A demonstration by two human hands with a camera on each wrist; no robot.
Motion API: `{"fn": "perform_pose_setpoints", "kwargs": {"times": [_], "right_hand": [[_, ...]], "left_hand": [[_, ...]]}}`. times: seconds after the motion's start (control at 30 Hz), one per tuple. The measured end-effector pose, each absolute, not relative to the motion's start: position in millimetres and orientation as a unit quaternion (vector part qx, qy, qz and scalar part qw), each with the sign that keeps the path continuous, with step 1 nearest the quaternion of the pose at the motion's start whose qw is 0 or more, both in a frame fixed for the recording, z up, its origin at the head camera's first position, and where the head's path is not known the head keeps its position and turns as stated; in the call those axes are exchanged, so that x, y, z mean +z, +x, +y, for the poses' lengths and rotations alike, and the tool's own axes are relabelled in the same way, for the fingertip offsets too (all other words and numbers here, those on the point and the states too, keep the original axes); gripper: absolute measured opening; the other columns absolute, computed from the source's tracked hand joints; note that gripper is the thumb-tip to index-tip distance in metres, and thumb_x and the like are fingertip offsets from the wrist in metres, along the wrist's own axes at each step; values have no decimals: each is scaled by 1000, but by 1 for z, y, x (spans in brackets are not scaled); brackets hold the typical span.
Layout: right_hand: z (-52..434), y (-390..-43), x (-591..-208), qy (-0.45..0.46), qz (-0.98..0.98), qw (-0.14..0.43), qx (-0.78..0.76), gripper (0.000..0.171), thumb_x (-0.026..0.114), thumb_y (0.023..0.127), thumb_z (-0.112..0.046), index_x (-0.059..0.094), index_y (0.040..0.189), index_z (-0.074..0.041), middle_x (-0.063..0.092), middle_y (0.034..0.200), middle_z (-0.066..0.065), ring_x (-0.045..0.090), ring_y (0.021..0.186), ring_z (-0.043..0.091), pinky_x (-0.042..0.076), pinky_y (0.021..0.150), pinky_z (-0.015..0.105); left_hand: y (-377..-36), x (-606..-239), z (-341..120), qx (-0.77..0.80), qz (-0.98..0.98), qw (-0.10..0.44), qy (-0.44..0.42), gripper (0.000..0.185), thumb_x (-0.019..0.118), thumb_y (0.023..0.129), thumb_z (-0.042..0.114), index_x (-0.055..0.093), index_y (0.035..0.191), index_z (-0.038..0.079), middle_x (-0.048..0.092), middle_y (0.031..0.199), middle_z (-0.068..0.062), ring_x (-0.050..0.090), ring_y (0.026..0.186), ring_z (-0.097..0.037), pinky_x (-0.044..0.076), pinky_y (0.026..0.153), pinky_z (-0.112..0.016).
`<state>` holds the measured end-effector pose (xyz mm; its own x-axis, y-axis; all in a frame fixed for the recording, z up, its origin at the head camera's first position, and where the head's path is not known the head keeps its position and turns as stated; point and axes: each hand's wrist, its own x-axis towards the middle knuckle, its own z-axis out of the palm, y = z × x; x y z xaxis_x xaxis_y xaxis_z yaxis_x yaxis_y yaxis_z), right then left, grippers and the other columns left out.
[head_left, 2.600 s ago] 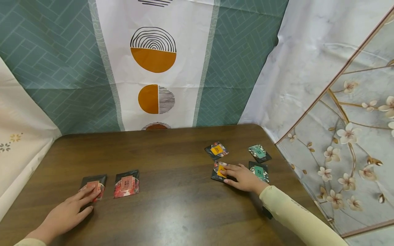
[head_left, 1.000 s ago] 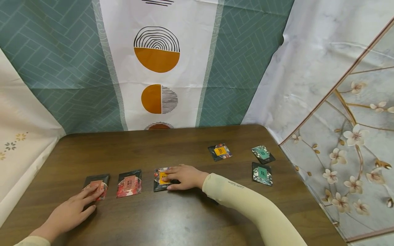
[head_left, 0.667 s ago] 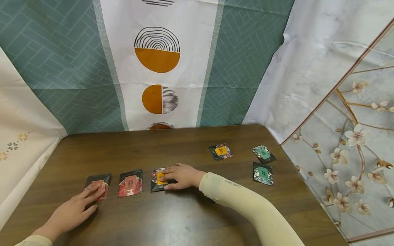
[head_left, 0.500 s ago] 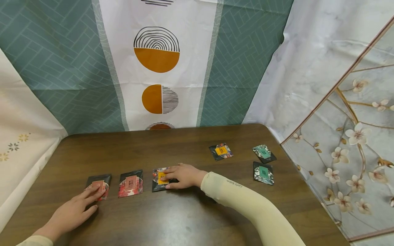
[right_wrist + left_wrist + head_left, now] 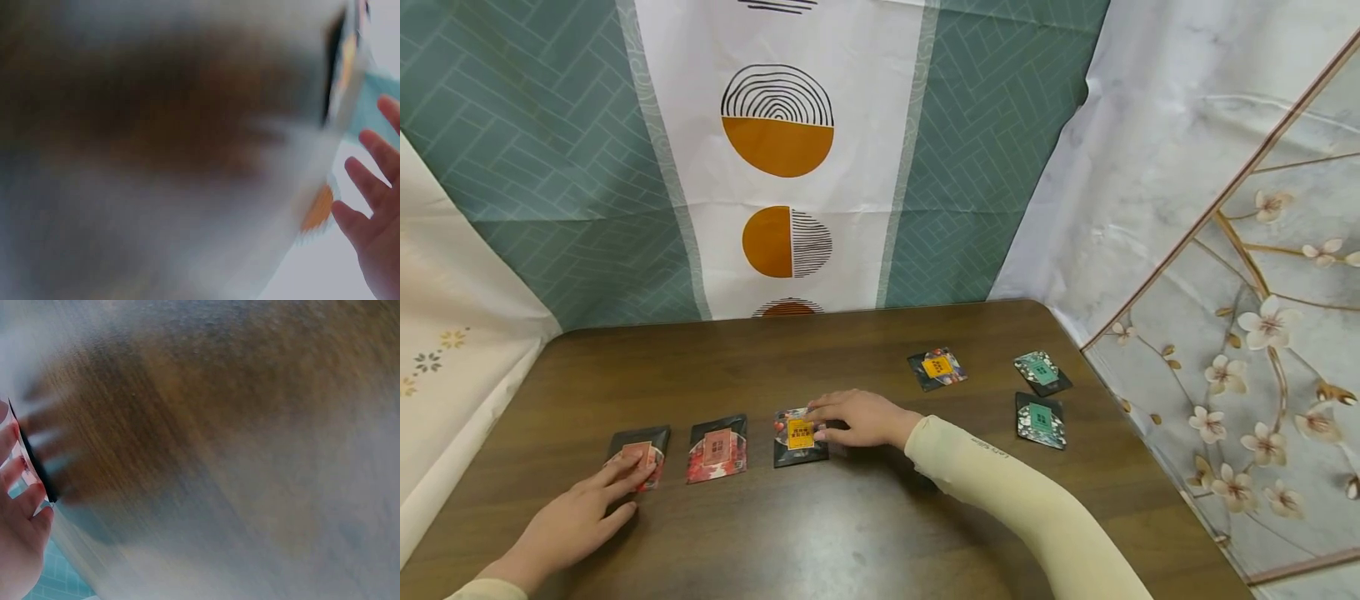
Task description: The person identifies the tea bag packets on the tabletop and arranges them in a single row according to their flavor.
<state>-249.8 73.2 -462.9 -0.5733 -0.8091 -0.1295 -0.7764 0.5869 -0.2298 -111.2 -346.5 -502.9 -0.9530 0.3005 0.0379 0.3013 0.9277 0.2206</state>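
**Third packet joins the row; three wait by the table's far corner**

Dark wood table (image 5: 865, 533) before patterned hangings: seen from the head camera, two red-label packets and one orange-label packet (image 5: 801, 436) lie in a line along the near edge. Judging by that line, half the sorting looks done. Right of the orange-label packet, well apart, a second orange packet (image 5: 937, 368) and two green-label packets (image 5: 1042, 372) (image 5: 1040, 417) lie unaligned and look left to move. The right hand (image 5: 861, 417) sits just right of the orange-label packet, fingers relaxed, tips at its edge, gripping nothing. The left hand (image 5: 576, 521) lies flat, fingertips pressing the leftmost red packet (image 5: 636, 454); the second red packet (image 5: 717, 447) is between it and the orange one.

Left wrist view: blurred wood, straight fingers (image 5: 19, 487) on a packet's edge.

Right wrist view: heavy blur; spread fingers (image 5: 375, 206), holding nothing.
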Motion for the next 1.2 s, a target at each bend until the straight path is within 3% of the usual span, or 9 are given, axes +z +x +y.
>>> {"fn": "perform_pose_setpoints", "kwargs": {"times": [0.2, 0.33, 0.67, 0.93, 1.2], "right_hand": [[131, -264, -449, -342, 927, 20, -151, 44, 52, 107, -37, 59, 145, -15, 56, 151, 14, 55, 140, 34, 44, 116, 51], [172, -271, -448, -258, 955, -4, -147, 46, 55, 106, -34, 56, 147, -12, 52, 152, 19, 53, 139, 40, 43, 115, 57], [226, -275, -468, -180, 977, 60, -98, 56, 54, 106, -38, 48, 154, -10, 39, 162, 24, 44, 145, 46, 39, 115, 64], [224, -272, -476, -160, 980, 94, -76, 54, 50, 107, -41, 46, 156, -18, 38, 164, 22, 42, 148, 45, 36, 116, 66], [220, -269, -474, -150, 982, 99, -65, 56, 51, 106, -44, 48, 155, -17, 38, 163, 22, 42, 148, 44, 34, 119, 64]], "left_hand": [[-112, -502, -346, -112, -982, 1, -153, 50, 71, 93, 27, 65, 139, 6, 56, 145, -29, 59, 127, -53, 53, 92, -62], [-112, -502, -346, -108, -982, 7, -154, 51, 72, 93, 25, 65, 139, 6, 57, 145, -29, 59, 126, -52, 53, 92, -62], [-112, -508, -350, -105, -983, 0, -149, 52, 69, 95, 31, 63, 141, 8, 57, 146, -28, 59, 127, -51, 54, 92, -61], [-110, -511, -349, -113, -983, -4, -145, 52, 70, 94, 31, 64, 140, 7, 57, 145, -28, 58, 128, -51, 53, 93, -62], [-111, -506, -347, -107, -983, 6, -150, 51, 71, 93, 28, 64, 139, 6, 57, 145, -28, 59, 126, -52, 54, 91, -61]]}}
